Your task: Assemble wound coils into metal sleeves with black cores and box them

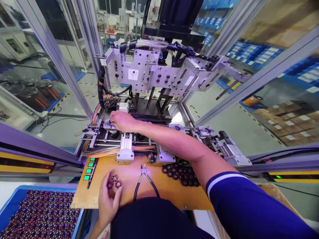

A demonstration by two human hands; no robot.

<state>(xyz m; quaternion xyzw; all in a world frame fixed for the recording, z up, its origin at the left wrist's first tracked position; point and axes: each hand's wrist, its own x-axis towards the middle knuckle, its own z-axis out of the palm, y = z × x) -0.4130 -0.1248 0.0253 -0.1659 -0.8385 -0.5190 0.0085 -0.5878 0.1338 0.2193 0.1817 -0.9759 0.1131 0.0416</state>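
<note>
- three small wound rings [114, 178]: on the left part of the worktop [129, 196], in from its left edge and nearer the near edge than the machine. Copper-coloured and dark segments, grouped close together.
- left hand [107, 199]: cupped round the rings, comes in over the near edge close to the near left corner. Fingers loosely curled, thumb apart from them, hand open. Thumb tip right by the nearest ring; can't tell if it presses.
- right hand [122, 121]: reaches across to the left end of the machine [126, 147], beyond the far edge of the worktop. Fingers bent down at a metal fixture [107, 124]; can't tell if they grip anything, tips are hidden.
- cutting pliers [144, 172]: right of the rings, about mid-width, jaws toward the far edge, slightly apart. Dark handles spread toward the near edge, ends reaching the person's dark clothing.
- dark round parts [180, 174]: packed cluster on the right part of the worktop, below the right forearm, toward the far edge.
- green squares [88, 171]: run along the left edge, far left part.
- slim dark tool [92, 174]: just right of the squares, lies slantwise.
- blue tray [18, 190]: left of the worktop, full of similar wound rings.
- orange tubing [104, 152]: runs along the machine's near left side.
- upper plate assembly [139, 71]: above the machine, holed metal plates with black cable bundles.
- aluminium frame posts stand both sides; shelving and cartons [296, 122] on the right behind.
</note>
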